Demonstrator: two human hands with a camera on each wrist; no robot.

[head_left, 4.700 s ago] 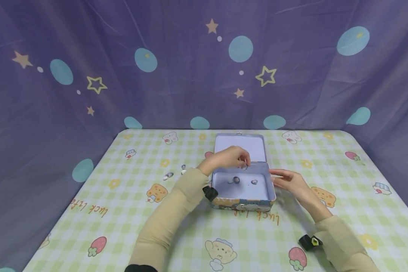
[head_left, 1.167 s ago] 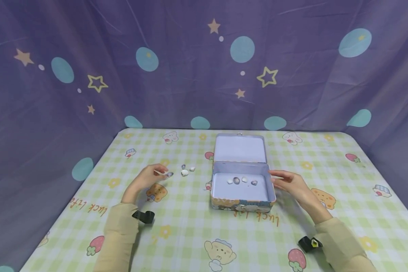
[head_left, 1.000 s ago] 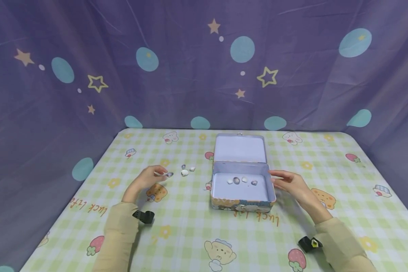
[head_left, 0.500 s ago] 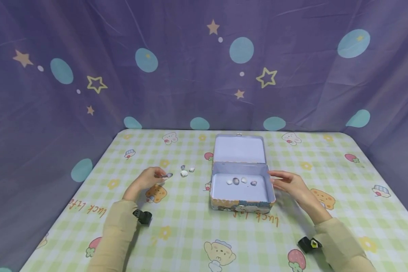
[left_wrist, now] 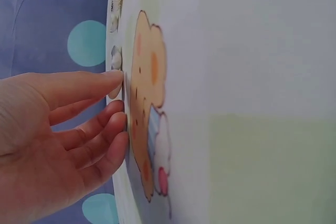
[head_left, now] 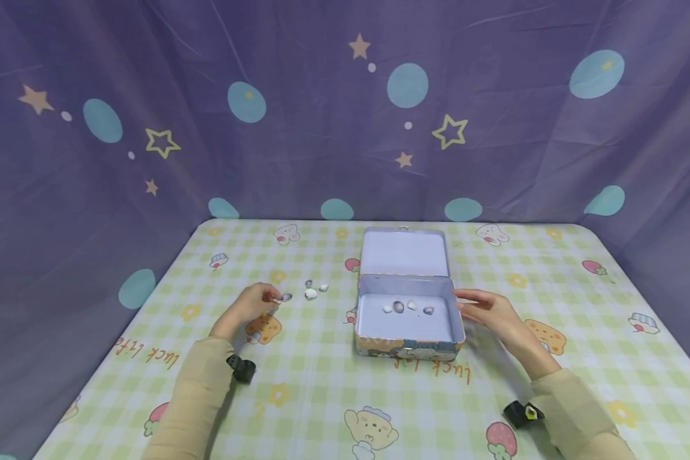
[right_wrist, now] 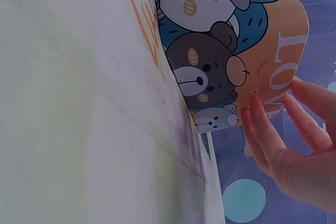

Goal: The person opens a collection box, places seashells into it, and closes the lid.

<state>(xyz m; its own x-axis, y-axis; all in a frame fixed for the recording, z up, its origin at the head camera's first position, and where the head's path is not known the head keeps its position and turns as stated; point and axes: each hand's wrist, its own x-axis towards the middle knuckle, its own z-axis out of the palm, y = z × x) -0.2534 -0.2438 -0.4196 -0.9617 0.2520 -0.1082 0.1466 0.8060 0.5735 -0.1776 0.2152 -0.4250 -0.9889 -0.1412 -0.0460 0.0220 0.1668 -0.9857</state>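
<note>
At the left group of shells, my left hand (head_left: pixel 254 303) pinches a small pale seashell (left_wrist: pixel 114 91) between thumb and fingers, low at the tablecloth. A purplish seashell (head_left: pixel 287 297) lies just beyond the fingertips. To its right are a white seashell (head_left: pixel 311 294), a smaller pale seashell (head_left: pixel 324 288) and a tiny dark seashell (head_left: pixel 308 283). The hinged tin box (head_left: pixel 379 349) stands with its lid (head_left: pixel 404 253) raised back; several seashells lie in a row inside, among them a dark seashell (head_left: pixel 398 307). My right hand (head_left: pixel 494 315) touches the tin's right side with extended fingers.
A green-and-white checked tablecloth (head_left: pixel 322 396) with printed cartoons covers the table. Behind it hangs a purple curtain (head_left: pixel 322 147) with stars and blue spots. Black wrist cameras (head_left: pixel 242 369) sit on both forearms.
Earlier, my left hand was over the tin holding a shell; that shell now lies inside. The hand has since moved left and closed on another shell. My right hand stays at the tin.
</note>
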